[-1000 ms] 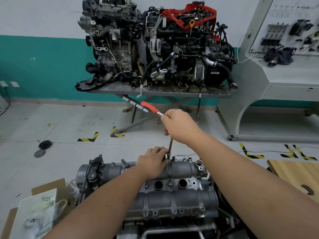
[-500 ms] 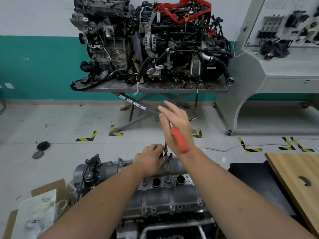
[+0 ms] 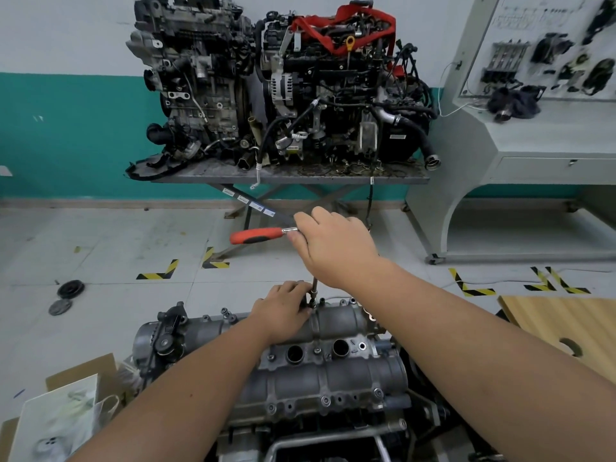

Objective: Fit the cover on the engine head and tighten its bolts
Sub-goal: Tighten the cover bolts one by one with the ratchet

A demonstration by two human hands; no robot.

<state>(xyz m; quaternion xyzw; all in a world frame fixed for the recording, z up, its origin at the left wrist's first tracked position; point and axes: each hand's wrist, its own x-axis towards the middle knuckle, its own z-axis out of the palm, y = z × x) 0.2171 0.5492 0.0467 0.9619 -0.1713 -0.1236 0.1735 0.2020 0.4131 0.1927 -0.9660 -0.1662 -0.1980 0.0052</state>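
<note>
Cast grey aluminium forms the cover (image 3: 320, 371), which sits low in the head view on the engine head (image 3: 333, 425), its ribbed, rounded lobes running left to right with two round dark bores between them. Small hex bolts (image 3: 325, 400) with washers dot its near flange. At the far edge a slim steel extension bar (image 3: 313, 290) stands nearly upright on a bolt position. The left hand (image 3: 283, 311) rests on the cover's far lobe, fingers curled round the foot of the bar. The right hand (image 3: 333, 241) is closed over the head of the ratchet (image 3: 263, 235), whose red and black moulded handle juts out level to the left with a short bright steel neck showing. Beyond, two greasy dark engines (image 3: 283, 85) stand on a steel scissor table (image 3: 290, 176) against a teal and white wall. Pale floor tiles carry yellow-black hazard tape (image 3: 160, 273). A plywood board (image 3: 566, 325) with a round hole lies to the right; cardboard (image 3: 83, 371) lies to the left.
</note>
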